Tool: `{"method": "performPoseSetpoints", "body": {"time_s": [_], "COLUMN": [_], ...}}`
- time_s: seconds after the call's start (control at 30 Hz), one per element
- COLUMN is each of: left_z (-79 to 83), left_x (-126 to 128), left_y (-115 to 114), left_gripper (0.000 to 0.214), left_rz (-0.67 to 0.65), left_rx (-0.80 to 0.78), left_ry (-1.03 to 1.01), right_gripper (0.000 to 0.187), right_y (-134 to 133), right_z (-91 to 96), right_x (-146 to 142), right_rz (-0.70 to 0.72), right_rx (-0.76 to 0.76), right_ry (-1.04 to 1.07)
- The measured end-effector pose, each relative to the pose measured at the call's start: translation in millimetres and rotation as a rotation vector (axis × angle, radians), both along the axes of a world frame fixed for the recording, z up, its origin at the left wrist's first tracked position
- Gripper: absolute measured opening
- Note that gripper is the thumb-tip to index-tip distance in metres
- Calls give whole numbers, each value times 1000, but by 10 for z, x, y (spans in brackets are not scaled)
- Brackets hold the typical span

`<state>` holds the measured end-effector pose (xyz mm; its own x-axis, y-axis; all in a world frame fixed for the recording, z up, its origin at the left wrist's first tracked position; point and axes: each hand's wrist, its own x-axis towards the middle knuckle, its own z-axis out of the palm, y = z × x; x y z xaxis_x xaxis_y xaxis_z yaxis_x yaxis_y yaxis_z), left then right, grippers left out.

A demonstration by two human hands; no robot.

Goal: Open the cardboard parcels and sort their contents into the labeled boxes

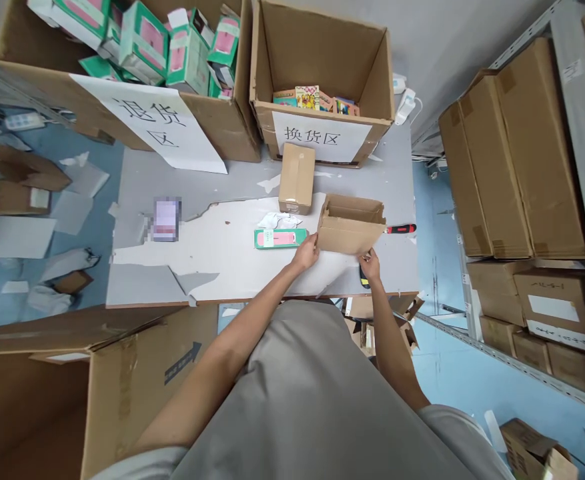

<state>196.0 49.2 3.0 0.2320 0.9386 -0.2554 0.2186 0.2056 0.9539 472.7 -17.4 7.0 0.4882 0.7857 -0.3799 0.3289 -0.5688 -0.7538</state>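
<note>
Left grip [308,252], right grip [369,263]: open carton [348,236] between, held near lower corners.

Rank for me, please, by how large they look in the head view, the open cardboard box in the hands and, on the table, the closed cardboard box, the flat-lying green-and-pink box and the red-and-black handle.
1. Open cardboard box
2. Closed cardboard box
3. Green-and-pink box
4. Red-and-black handle, clearly the smallest

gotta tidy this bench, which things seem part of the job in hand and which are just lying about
Likely the job: open carton, held; perhaps green-pink box.
Apparently lying about: red-handled tool, crumpled white scrap, floor scraps.
</note>
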Motion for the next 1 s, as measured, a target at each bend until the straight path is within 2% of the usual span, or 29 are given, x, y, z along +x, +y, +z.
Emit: {"method": "performPoseSetpoints", "body": {"time_s": [0.1, 0.17, 0.2, 0.3, 0.37, 0.43, 0.5, 0.57, 0.63, 0.7, 0.77, 0.83, 0.9, 1.0], "left_z": [90, 165, 195, 226, 204, 181, 178, 199, 238, 291, 362, 464, 606, 877], "left_x": [-467, -889, -1092, -1519, -1615, -1607, -1570, -1558, -1595, -1677, -1788, -1908, -2019, -2141], "left_y": [-56, -50, -28, 93, 174, 210, 183, 105, 6, -91, -183, -283, -406, -614], "left_gripper": [63, 73, 78, 86, 84, 82, 82, 83, 84, 83, 79, 77, 82, 93], "left_rz": [64, 145, 186, 146, 100, 83, 72, 49, 31, 37, 84, 143, 187, 194], "left_rx": [54, 74, 63, -49, -103, -133, -154, -168, -164, -139, -128, -184, -311, -522], "left_ry": [125, 215, 307, 480, 494, 491, 504, 536, 560, 555, 501, 358, 108, -257], "right_gripper": [59, 50, 46, 41, 46, 55, 61, 58, 52, 51, 53, 57, 62, 63], "right_y": [-140, -212, -222, -99, 92, 309, 488, 580, 580, 527, 487, 513, 617, 843], "right_z": [96, 166, 192, 202, 156, 96, 51, 41, 72, 148, 278, 467, 708, 1114], "right_x": [-69, -243, -377, -905, -1274, -1581, -1803, -1945, -2031, -2080, -2104, -2114, -2127, -2183], "right_rz": [-96, -68, -5, 288, 447, 524, 535, 520, 504, 466, 430, 434, 494, 605], "right_rx": [6, 68, 105, 157, 124, 40, -58, -115, -113, -40, 98, 260, 379, 467], "right_ry": [-179, -273, -279, -126, -36, -5, 24, 55, 67, 67, 79, 105, 154, 266]}}
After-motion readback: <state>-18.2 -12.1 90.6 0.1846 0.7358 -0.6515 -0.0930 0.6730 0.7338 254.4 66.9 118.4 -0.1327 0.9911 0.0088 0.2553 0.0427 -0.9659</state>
